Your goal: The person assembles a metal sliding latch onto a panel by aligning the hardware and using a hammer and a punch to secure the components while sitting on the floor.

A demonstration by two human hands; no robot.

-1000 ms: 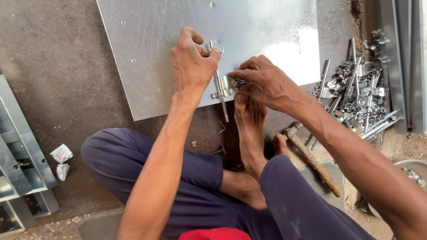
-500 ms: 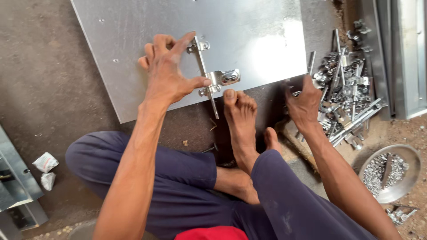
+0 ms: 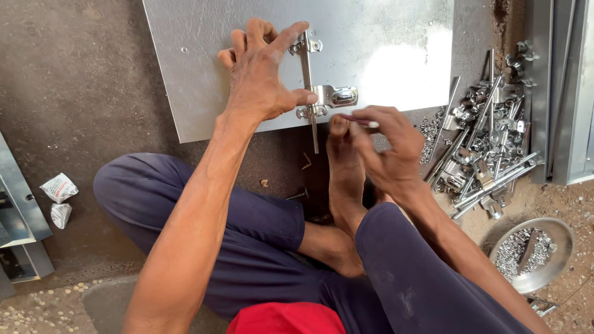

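A grey galvanised metal sheet (image 3: 185, 68) lies flat on the ground in front of me. On its near edge rests a shiny door-bolt latch (image 3: 309, 86) with a long rod and a hasp plate. My left hand (image 3: 263, 74) presses down on the latch, with the fingers spread and the thumb beside the hasp. My right hand (image 3: 387, 145) hovers just below the sheet's edge and pinches a small thin pen-like tool (image 3: 359, 119) whose tip points at the latch. My bare foot (image 3: 343, 167) rests against the sheet's near edge.
A pile of metal latches and rods (image 3: 489, 136) lies to the right. A round steel bowl (image 3: 535, 253) of small screws sits at the lower right. Metal channel sections (image 3: 563, 93) run along the right edge. Crumpled paper (image 3: 59, 188) and a metal frame (image 3: 18, 210) lie on the left.
My right hand left the hardware pile and came back to the latch with a small tool in its fingers. The left hand has stayed pressed on the latch.
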